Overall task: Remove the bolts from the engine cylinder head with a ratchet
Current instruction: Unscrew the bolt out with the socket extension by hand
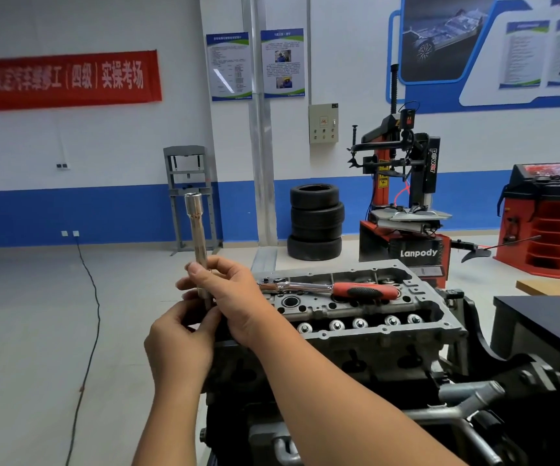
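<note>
Both my hands hold the long socket upright, left of the cylinder head.

My right hand [228, 290] curls round the chrome socket [197, 230] at mid-shaft; my left hand [179, 344] pinches its lower end, which my fingers hide. The ratchet [332, 289] with its red handle lies across the far side of the cylinder head [372, 327], apart from both hands. Stacked tyres [315, 227] and a tyre changer [406, 203] stand beyond. No bolts are clear to me.

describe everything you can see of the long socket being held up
The long socket is a slim, shiny chrome-looking metal tube, held upright with its open end at the top. The top section is wider, then narrows to a thinner shaft. The right hand holds its lower part; the left hand pinches its bottom end.
</note>
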### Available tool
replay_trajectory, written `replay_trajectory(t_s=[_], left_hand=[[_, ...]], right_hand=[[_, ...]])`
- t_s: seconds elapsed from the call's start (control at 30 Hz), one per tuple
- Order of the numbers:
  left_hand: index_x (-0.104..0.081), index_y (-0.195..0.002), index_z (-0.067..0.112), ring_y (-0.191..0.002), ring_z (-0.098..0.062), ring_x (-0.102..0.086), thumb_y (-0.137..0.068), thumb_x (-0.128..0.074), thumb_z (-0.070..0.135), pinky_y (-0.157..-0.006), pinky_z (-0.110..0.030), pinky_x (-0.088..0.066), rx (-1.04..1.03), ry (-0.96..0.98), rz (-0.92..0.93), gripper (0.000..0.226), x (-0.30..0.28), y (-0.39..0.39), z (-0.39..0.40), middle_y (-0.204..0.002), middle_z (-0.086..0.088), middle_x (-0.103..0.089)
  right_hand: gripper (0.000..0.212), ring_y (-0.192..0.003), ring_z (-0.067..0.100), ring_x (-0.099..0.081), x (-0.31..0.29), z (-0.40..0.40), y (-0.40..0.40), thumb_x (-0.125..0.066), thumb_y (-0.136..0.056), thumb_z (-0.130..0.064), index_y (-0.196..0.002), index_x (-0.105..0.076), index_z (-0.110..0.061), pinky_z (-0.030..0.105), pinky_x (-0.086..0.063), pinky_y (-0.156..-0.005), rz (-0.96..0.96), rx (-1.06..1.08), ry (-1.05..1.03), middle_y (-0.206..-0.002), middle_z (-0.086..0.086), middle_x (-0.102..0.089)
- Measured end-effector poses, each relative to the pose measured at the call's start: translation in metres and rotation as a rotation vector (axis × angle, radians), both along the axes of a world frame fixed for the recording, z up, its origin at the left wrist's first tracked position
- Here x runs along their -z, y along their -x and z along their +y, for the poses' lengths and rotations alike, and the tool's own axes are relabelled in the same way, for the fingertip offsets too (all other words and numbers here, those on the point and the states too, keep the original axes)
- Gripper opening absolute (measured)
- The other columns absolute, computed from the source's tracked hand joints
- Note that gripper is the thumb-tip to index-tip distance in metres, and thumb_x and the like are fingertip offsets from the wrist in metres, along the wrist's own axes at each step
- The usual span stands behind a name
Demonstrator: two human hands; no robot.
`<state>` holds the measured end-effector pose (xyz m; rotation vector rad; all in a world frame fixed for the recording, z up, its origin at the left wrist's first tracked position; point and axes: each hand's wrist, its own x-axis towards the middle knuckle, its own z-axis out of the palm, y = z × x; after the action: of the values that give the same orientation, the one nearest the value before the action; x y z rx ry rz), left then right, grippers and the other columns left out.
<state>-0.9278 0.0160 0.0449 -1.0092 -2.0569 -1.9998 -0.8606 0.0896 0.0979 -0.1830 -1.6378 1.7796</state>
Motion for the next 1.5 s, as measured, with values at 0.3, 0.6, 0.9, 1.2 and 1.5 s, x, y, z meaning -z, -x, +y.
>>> replay_trajectory(t_s=[0.3,0.6,0.9,1.2,1.5], left_hand=[[-0.078,-0.105,0.019,-0.082,-0.027,-0.066,-0.096,-0.073,0.025,-0.071,-0.036,-0.047,0.044,0.083,0.048,0.012,0.0010,0.0053,-0.0009,-0.083,0.002,-0.070],[-0.073,-0.092,0.025,-0.075,-0.021,-0.067,-0.090,-0.078,0.028,-0.072,-0.037,-0.051,-0.017,-0.014,0.041,0.006,0.0027,0.0000,-0.0002,-0.081,0.007,-0.072],[-0.076,-0.099,0.032,-0.084,-0.023,-0.069,-0.090,-0.079,0.024,-0.076,-0.037,-0.053,0.010,-0.034,0.035,0.012,0.0029,0.0036,0.0027,-0.082,0.015,-0.071],[-0.075,-0.097,0.035,-0.089,-0.024,-0.072,-0.095,-0.074,0.026,-0.084,-0.046,-0.059,0.065,-0.047,-0.015,0.010,0.0049,0.0053,0.0026,-0.089,0.012,-0.075],[-0.073,-0.090,0.041,-0.084,-0.026,-0.074,-0.097,-0.070,0.026,-0.076,-0.048,-0.061,0.100,-0.050,-0.053,0.016,0.0043,0.0029,0.0026,-0.089,0.007,-0.077]], right_hand=[[0.019,-0.091,0.018,-0.068,-0.0003,-0.0009,-0.0007,-0.065,-0.102,-0.030,-0.111,-0.072,-0.015,0.030,-0.058,-0.083,0.001,0.023,-0.024,-0.096,0.000,-0.078],[0.025,-0.095,0.017,-0.076,0.0042,0.0032,0.0019,-0.080,-0.087,-0.029,-0.104,-0.064,-0.019,0.037,-0.057,-0.092,0.014,0.007,-0.053,-0.097,0.005,-0.080],[0.017,-0.088,0.016,-0.072,0.0026,0.0033,0.0050,-0.070,-0.097,-0.036,-0.107,-0.069,-0.022,0.038,-0.060,-0.088,-0.005,0.013,-0.024,-0.094,0.001,-0.078],[0.019,-0.093,0.019,-0.066,0.0016,0.0016,0.0026,-0.060,-0.104,-0.038,-0.107,-0.074,-0.026,0.042,-0.056,-0.095,-0.034,0.034,-0.052,-0.096,-0.002,-0.077],[0.021,-0.086,0.011,-0.065,0.0023,-0.0001,0.0021,-0.069,-0.099,-0.030,-0.112,-0.071,-0.013,0.031,-0.057,-0.086,-0.042,0.023,-0.086,-0.093,-0.003,-0.077]])
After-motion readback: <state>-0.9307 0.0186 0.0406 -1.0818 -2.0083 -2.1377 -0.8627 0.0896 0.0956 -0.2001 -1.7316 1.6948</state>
